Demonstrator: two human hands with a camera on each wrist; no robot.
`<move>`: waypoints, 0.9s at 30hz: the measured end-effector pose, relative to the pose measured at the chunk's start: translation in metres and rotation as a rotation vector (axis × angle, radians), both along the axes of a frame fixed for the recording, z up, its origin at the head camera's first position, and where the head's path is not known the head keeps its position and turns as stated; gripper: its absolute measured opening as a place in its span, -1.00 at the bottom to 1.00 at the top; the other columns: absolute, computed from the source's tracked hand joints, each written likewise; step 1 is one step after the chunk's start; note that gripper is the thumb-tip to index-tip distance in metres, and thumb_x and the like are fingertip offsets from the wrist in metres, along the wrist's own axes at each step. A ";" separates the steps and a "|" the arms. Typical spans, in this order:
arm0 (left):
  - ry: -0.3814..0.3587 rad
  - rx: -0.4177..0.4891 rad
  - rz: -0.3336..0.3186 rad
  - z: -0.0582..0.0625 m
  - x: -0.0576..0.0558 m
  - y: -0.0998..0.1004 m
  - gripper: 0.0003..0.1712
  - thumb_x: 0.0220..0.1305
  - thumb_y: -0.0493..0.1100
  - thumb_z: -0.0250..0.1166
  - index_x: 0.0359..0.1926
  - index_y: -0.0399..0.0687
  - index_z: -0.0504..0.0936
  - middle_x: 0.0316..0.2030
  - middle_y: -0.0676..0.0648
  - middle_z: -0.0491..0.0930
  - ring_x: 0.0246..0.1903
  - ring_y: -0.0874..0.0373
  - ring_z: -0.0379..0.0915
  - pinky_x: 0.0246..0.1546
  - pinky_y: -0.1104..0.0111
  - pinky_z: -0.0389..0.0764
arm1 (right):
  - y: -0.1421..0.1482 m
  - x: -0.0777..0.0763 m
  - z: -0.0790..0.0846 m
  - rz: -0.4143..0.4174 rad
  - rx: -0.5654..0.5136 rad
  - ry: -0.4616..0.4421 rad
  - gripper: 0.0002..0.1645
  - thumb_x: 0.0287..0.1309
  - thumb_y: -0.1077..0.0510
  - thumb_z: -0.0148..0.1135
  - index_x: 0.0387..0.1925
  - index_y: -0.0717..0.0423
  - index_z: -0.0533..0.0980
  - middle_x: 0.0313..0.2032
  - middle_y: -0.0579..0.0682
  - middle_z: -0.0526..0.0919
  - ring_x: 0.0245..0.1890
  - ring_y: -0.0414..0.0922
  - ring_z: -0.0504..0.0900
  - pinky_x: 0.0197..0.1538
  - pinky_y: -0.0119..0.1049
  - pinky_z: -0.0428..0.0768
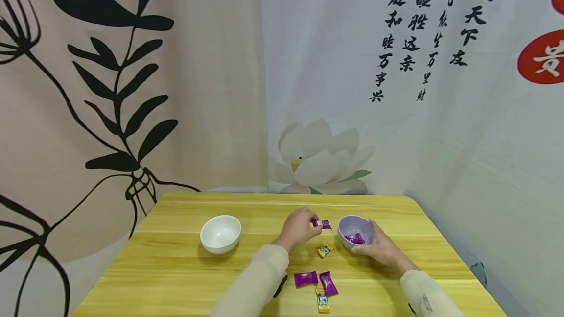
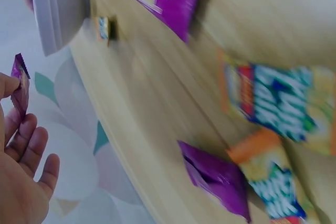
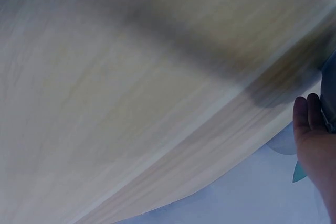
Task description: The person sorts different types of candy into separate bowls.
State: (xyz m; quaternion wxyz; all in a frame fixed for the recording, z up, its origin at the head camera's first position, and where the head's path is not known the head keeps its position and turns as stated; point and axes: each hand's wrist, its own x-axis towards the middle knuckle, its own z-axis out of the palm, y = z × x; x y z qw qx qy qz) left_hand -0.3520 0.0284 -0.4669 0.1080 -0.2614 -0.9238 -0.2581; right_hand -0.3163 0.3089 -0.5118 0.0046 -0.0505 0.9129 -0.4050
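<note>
My left hand [image 1: 300,229] pinches a purple-wrapped candy [image 1: 325,224] between thumb and fingers, just left of the light purple bowl [image 1: 355,219]. In the left wrist view that candy [image 2: 21,87] sits at the fingertips, apart from the bowl [image 2: 59,11]. My right hand [image 1: 382,246] holds the bowl from its right side, thumb toward the front. Inside the bowl lies another purple candy [image 1: 355,238]. The right wrist view catches only part of the right hand [image 3: 315,140] against the bowl's dark edge [image 3: 329,93].
A white bowl [image 1: 221,233] stands on the left of the wooden table [image 1: 176,268]. A yellow candy [image 1: 325,250] lies below the purple bowl. Nearer are two purple candies [image 1: 306,279] and a yellow one [image 1: 322,302]. A printed curtain [image 1: 220,86] hangs behind.
</note>
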 end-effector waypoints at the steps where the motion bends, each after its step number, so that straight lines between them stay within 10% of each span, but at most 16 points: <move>1: 0.007 -0.001 0.000 0.001 0.000 0.004 -0.72 0.17 -0.01 0.38 -0.17 -0.05 0.77 -0.28 0.10 0.62 -0.24 0.22 0.52 -0.15 0.34 0.55 | 0.000 0.000 0.000 -0.001 0.005 0.004 0.44 -0.10 -0.17 0.57 0.48 0.40 -0.14 0.34 0.47 0.21 0.32 0.36 0.26 0.33 0.27 0.19; 21: 0.040 -0.086 0.023 0.007 0.014 0.072 -0.75 0.18 0.09 0.40 -0.25 0.06 0.76 -0.33 0.16 0.58 -0.25 0.23 0.50 -0.05 0.27 0.52 | 0.003 -0.002 0.001 0.012 -0.001 0.023 0.43 -0.09 -0.16 0.56 0.48 0.40 -0.14 0.31 0.39 0.29 0.23 0.24 0.38 0.27 0.19 0.33; 27: -0.072 -0.148 0.014 0.003 0.016 0.074 -0.45 0.26 0.22 0.33 0.12 0.00 0.68 -0.06 0.04 0.63 -0.04 0.11 0.54 0.08 0.15 0.50 | 0.002 0.001 0.003 0.017 -0.018 0.010 0.43 -0.09 -0.14 0.57 0.48 0.40 -0.15 0.33 0.41 0.26 0.27 0.29 0.34 0.30 0.24 0.27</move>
